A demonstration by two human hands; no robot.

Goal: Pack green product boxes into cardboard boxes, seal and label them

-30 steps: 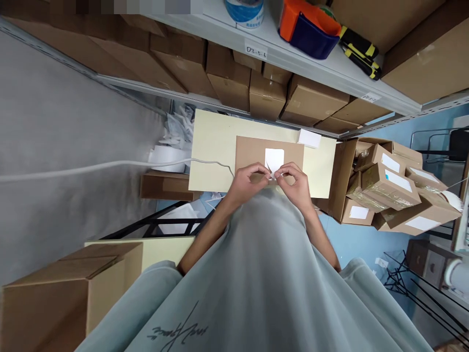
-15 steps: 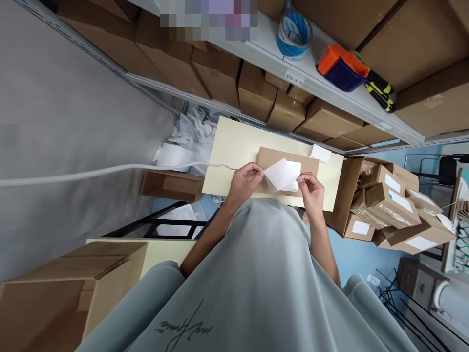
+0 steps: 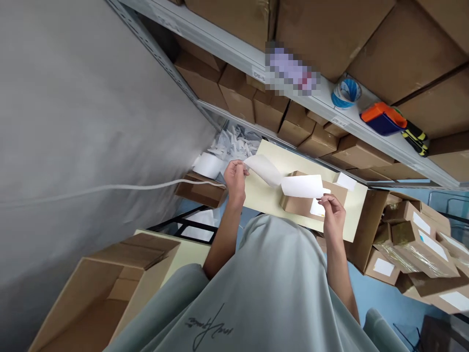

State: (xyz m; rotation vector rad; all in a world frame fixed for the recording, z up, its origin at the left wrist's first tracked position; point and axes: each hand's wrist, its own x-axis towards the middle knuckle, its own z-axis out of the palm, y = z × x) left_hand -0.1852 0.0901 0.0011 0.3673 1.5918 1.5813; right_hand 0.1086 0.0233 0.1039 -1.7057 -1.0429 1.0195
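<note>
My left hand (image 3: 235,177) pinches one end of a curled white backing strip (image 3: 263,169) and holds it up to the left. My right hand (image 3: 331,210) pinches the corner of a white label (image 3: 302,186) that is still joined to the strip at its middle. Both are held above a small brown cardboard box (image 3: 297,203) that lies on a pale yellow table (image 3: 264,195). The box carries a white sticker near my right hand. A small white pad (image 3: 345,181) lies at the table's far edge.
Metal shelving (image 3: 315,100) behind the table holds cardboard boxes, a blue tape roll (image 3: 346,93) and an orange-and-blue tape dispenser (image 3: 383,119). An open carton (image 3: 410,234) of labelled parcels stands right. An open empty box (image 3: 98,288) is at lower left. Paper scraps (image 3: 230,142) pile by the wall.
My hands have moved apart, peeling the label from its backing strip; the left hand has risen to the left. The camera has tilted and swung right.
</note>
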